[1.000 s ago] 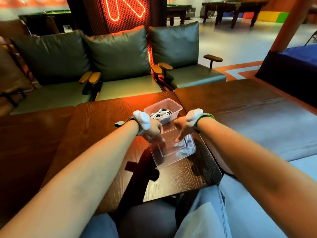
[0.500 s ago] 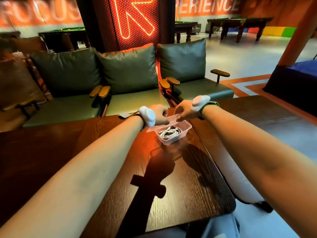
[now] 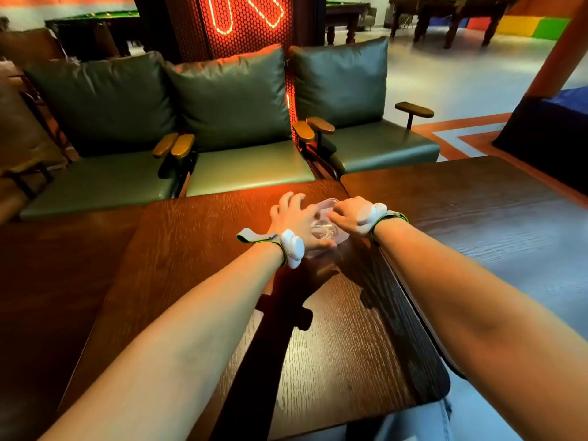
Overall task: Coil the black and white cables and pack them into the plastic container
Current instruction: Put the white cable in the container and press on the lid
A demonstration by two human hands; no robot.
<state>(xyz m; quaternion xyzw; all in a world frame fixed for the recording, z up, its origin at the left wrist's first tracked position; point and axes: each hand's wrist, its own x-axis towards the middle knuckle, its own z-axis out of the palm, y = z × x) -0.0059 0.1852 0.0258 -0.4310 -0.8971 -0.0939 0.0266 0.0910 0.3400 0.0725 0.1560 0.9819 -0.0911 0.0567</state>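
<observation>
A clear plastic container point(image 3: 331, 237) stands near the far edge of the dark wooden table point(image 3: 197, 249), with a clear lid lying over it. White coiled cable point(image 3: 323, 232) shows faintly through the plastic; any black cable is hidden. My left hand point(image 3: 294, 218) lies flat on the lid's left part with fingers spread. My right hand point(image 3: 346, 216) presses on the lid's right edge with bent fingers. Both wrists carry white sensor bands.
A second wooden table point(image 3: 477, 211) adjoins on the right. Green cushioned armchairs point(image 3: 248, 167) with wooden armrests stand just beyond the table's far edge. Pool tables and open floor lie further back. My knees in jeans point(image 3: 416, 421) are below the near edge.
Both hands lifted the clear lid from the near part of the table, carried it over the container and set it down; they now press on top of it.
</observation>
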